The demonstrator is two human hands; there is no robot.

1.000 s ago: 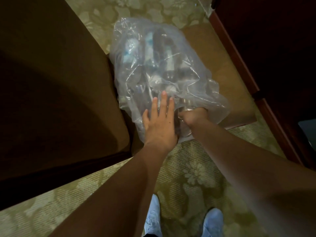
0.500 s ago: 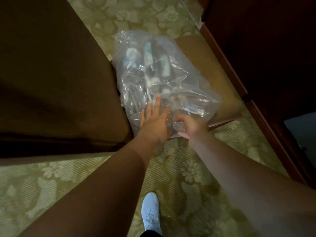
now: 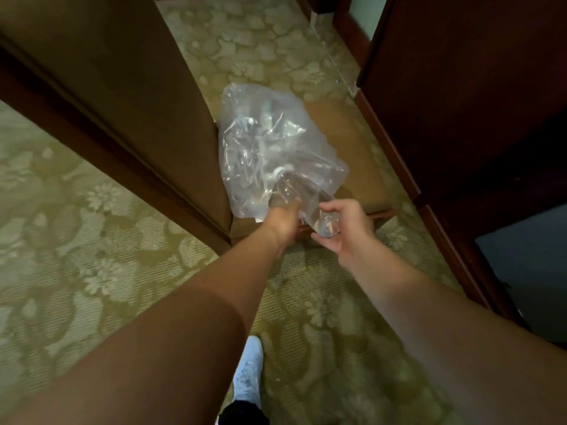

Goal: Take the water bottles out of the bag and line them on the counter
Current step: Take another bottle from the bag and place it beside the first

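On a chair seat, the left hand [image 3: 283,220] pins the clear bag [image 3: 270,151] while the right hand [image 3: 343,227], clamped on a bottle [image 3: 306,204], draws it free.

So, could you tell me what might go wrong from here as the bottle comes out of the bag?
1. The clear plastic bag sits near the front edge of the chair seat; pulling the bottle could drag the bag off onto the carpet.
2. The right hand holds the bottle only by its base, so it may slip.
3. The left hand grips thin film at the bag's mouth, which could tear and spill the other bottles.
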